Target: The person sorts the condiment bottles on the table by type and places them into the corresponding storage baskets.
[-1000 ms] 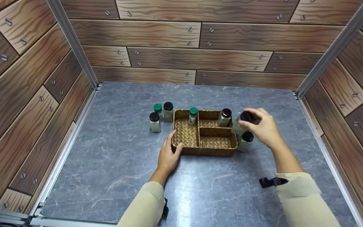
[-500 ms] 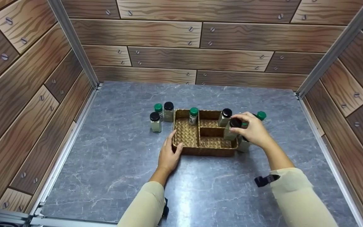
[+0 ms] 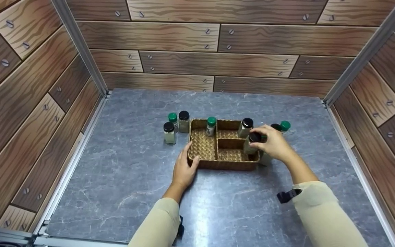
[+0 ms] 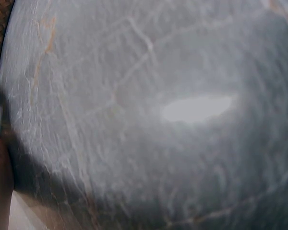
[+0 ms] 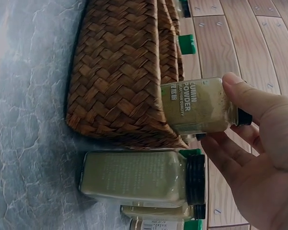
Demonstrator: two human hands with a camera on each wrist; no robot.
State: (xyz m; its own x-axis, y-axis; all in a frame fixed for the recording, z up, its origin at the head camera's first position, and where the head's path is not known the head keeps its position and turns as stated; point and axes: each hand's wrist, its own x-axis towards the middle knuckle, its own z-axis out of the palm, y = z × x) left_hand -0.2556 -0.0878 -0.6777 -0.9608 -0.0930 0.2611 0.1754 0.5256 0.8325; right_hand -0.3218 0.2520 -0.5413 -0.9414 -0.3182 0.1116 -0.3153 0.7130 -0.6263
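Note:
My right hand (image 3: 274, 144) pinches a spice jar (image 3: 250, 147) between thumb and fingers, just below its black cap. In the right wrist view this jar reads "cumin powder", and its lower part is hidden behind the wall of the woven basket (image 5: 117, 72). It stands in the front right compartment, against the right side. My left hand (image 3: 183, 169) touches the basket's front left corner, fingers along the left wall and thumb at the front rim. A green-capped jar (image 3: 211, 128) stands in the long left compartment, a black-capped jar (image 3: 245, 129) in the back right one.
Left of the basket stand two black-capped jars (image 3: 169, 134) and a green-capped one (image 3: 172, 118). Close along its right side are several more jars, the nearest a large black-capped jar (image 5: 134, 177). Wood-patterned walls (image 3: 170, 37) enclose the grey marbled table (image 3: 115, 171).
My right hand has carried the cumin jar left from outside the basket, then lowered it into the front right compartment. Jars behind the hand have come into view. My left hand has stayed put.

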